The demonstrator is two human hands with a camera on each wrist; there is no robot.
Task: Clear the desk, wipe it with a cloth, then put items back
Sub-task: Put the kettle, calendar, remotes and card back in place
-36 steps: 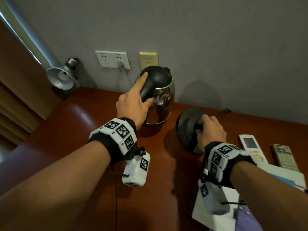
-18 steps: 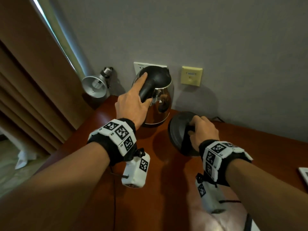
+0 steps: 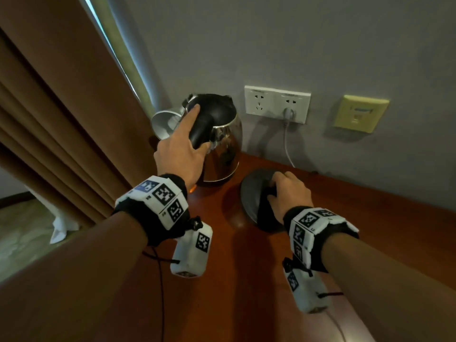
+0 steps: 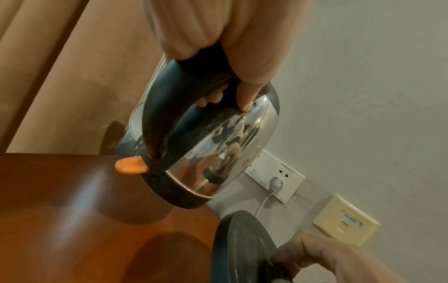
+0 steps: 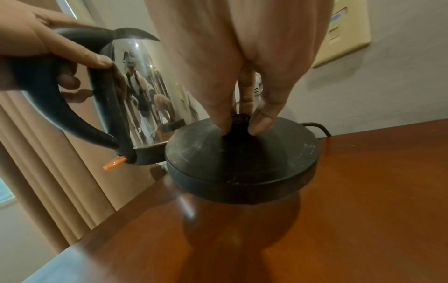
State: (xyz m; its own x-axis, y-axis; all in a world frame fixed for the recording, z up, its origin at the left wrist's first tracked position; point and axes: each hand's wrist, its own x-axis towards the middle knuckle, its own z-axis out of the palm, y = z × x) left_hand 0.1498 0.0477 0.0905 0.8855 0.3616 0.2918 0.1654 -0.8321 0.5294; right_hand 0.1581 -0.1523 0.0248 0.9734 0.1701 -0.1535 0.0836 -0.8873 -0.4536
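1. While the left hand point(image 3: 180, 154) closes its grip round the black handle point(image 4: 169, 107) of the steel kettle point(image 3: 224, 149), index finger laid straight along the handle's top, the kettle hangs tilted over the far left corner of the bench point(image 3: 246, 280).
2. In the left wrist view the kettle's black bottom ring is clear of the wood, with a shadow beneath it. An orange switch point(image 4: 130, 167) juts out at the handle's foot.
3. The right hand point(image 3: 288, 193) has its grip pinching the central post point(image 5: 240, 122) of the round black kettle base point(image 3: 251, 191), with fingertips point(image 5: 261, 122) pressed on either side.
4. The kettle base is tipped, with its shadow on the bench below. It sits at 4 o'clock from the kettle, just beside it and apart. Whether its far edge touches the wood I cannot tell.
5. A dark cord point(image 5: 317, 128) leaves the kettle base at its rear.
6. On the grey wall, a white double socket point(image 3: 276, 103) lies at 2 o'clock from the kettle, with a grey plug point(image 3: 289, 112) in its right outlet. A yellow wall plate point(image 3: 360, 113) sits at 3 o'clock from the socket.
7. A brown curtain point(image 3: 61, 119) hangs at 9 o'clock, and a metal lamp shade point(image 3: 164, 124) shows just behind the kettle.
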